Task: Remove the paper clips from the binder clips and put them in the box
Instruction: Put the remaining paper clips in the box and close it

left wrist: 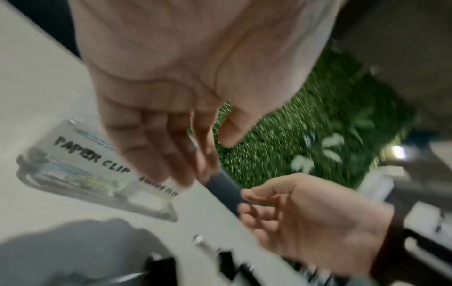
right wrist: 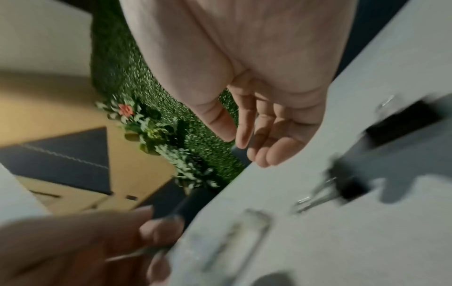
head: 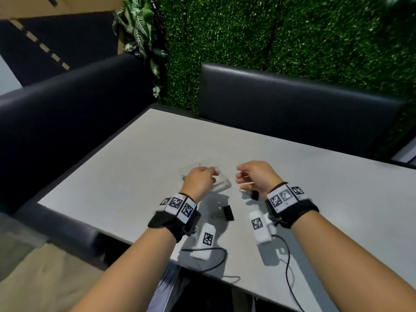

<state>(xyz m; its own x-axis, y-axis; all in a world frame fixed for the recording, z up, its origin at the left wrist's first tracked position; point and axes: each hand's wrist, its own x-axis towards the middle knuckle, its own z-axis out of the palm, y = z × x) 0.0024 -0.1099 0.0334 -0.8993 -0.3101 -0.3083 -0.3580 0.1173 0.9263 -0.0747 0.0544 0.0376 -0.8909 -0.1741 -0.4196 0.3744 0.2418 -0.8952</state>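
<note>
Left hand (head: 200,182) hovered right over the clear box (head: 221,185), which sat on the surface (head: 135,165) just in front of it, the "PAPER CLIP" lettering readable in the left wrist view. Its grip was closed to a fine pinch: thumb and forefinger tips together on what looked like a thin wire paper clip (right wrist: 129,255), though the blur was heavy and I read it mostly from the right wrist view. Right hand (head: 255,176) hung beside it, apart from the left, its grip slack, fingers loosely curled, holding nothing. Two black binder clips lay on the surface nearer me: one binder clip (head: 227,212) between the wrists, the other binder clip (head: 254,195) under the right hand. One showed silver wire at its mouth, so I judged more clips were left to pull. The step in hand, as I judged it, was the drop into the box. To do it well I would bring the pinch low over the box opening before letting go, since a light wire clip bounces off a hard plastic rim. I would open thumb and forefinger only a little and let it slide off the pads, not flick it. I couldn't tell from these views whether the box's top was fully open, so I'd check that first. The right hand could go for the near binder clip meanwhile, keeping clear of the box so it didn't get nudged.
</note>
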